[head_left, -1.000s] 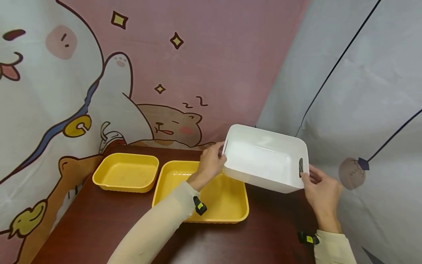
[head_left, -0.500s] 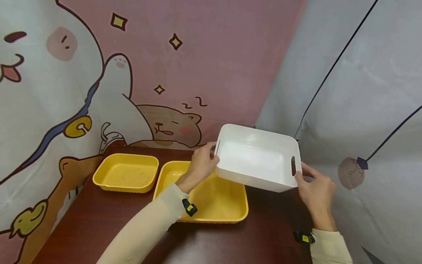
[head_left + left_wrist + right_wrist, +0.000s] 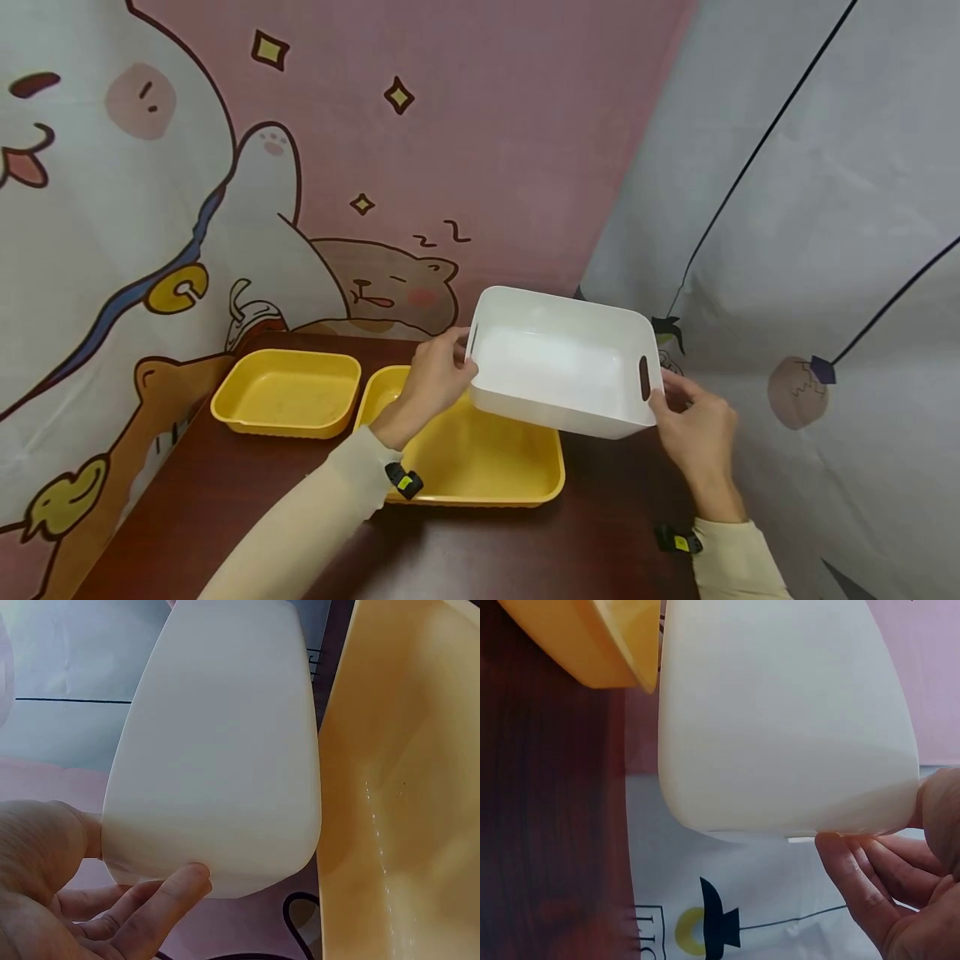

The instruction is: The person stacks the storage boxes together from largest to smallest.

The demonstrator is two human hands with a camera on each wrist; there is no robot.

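Note:
A white rectangular plastic storage bin (image 3: 562, 367) with slot handles hangs in the air, tilted so its bare inside faces the head camera. My left hand (image 3: 431, 379) pinches its left end at the rim, thumb toward the inside. At the opposite end my right hand (image 3: 697, 429) grips the rim beside the oval handle slot. Both wrist views show the outer wall of the bin (image 3: 217, 750) with fingers curled against its end. Under the bin, a large yellow tray (image 3: 480, 467) lies on the table, partly covered by the bin and my left forearm.
To the left, a smaller yellow tray (image 3: 288, 392) sits on the dark red-brown table (image 3: 247, 492). A printed cartoon cloth (image 3: 487, 150) hangs behind the table, and a grey cloth (image 3: 847, 233) hangs along its right side.
Both hands have carried the white bin steadily to the left, so it now overlaps more of the large yellow tray in the head view. The yellow trays have stayed put.

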